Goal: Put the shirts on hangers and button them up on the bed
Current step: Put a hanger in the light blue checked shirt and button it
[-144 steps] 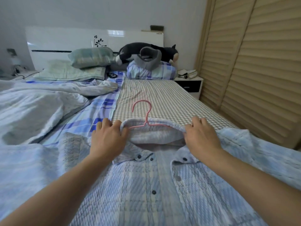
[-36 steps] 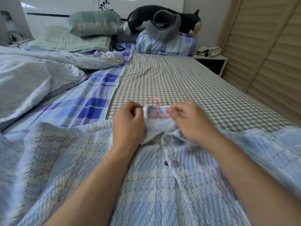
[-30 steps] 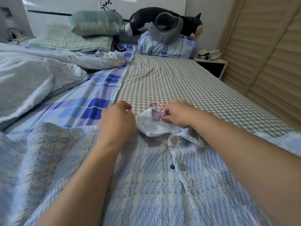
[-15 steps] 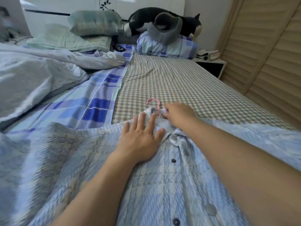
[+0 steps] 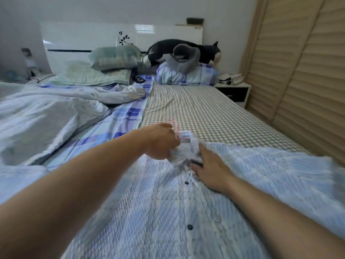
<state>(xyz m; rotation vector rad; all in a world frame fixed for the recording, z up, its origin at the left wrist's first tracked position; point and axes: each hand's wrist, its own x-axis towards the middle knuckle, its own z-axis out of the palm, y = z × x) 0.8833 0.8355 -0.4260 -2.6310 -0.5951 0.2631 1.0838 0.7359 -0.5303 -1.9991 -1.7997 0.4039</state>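
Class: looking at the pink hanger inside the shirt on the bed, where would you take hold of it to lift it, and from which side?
Grip the hook. It is the only hanger part showing, poking out of the collar onto the bed. Come from above, on the far side, clear of both hands.

Both forearms bare; no sleeves in view.

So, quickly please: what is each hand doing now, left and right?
Left hand: fingers curled at the shirt collar; the frame is too blurred to confirm a grip.
Right hand: open, flat on the shirt.
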